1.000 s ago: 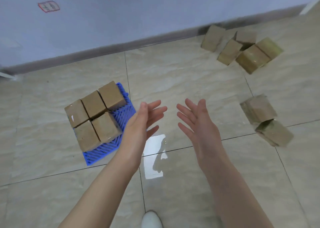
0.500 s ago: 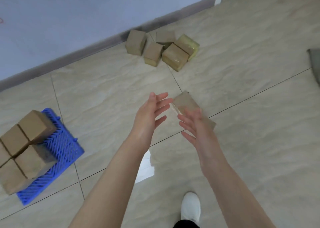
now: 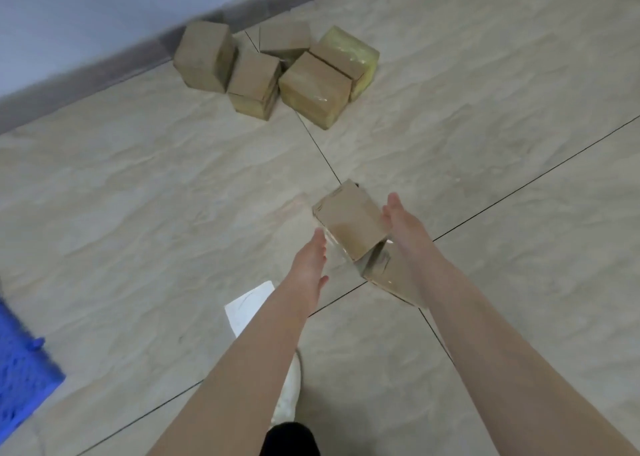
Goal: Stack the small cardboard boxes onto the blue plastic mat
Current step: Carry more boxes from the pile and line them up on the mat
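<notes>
Two small cardboard boxes lie touching on the tiled floor (image 3: 138,213), well to the right of the blue plastic mat (image 3: 20,369), whose corner shows at the left edge of the view. The upper box (image 3: 349,225) sits tilted, leaning on the second box (image 3: 384,275), which is partly hidden behind the right forearm.

The left hand (image 3: 310,265) is flat and open, fingers together, close against the near left edge of the upper box; whether it presses the card yet cannot be told. The right hand (image 3: 405,227) is likewise open, its palm against the box's right side. So the hands flank the box, neither curled round it.

The box looks light and stiff, its faces plain card with glossy tape that may be slippery. A squeeze between two flat palms on opposite side faces, clear of the tape, seems the surest hold; too hard a press could dent the walls.

Between this box and the mat the floor is bare apart from a bright window reflection (image 3: 247,306) and the person's white shoe (image 3: 289,393), so the carry leftward has open room. Five more boxes (image 3: 277,71) huddle beyond, by the skirting board (image 3: 104,71).
</notes>
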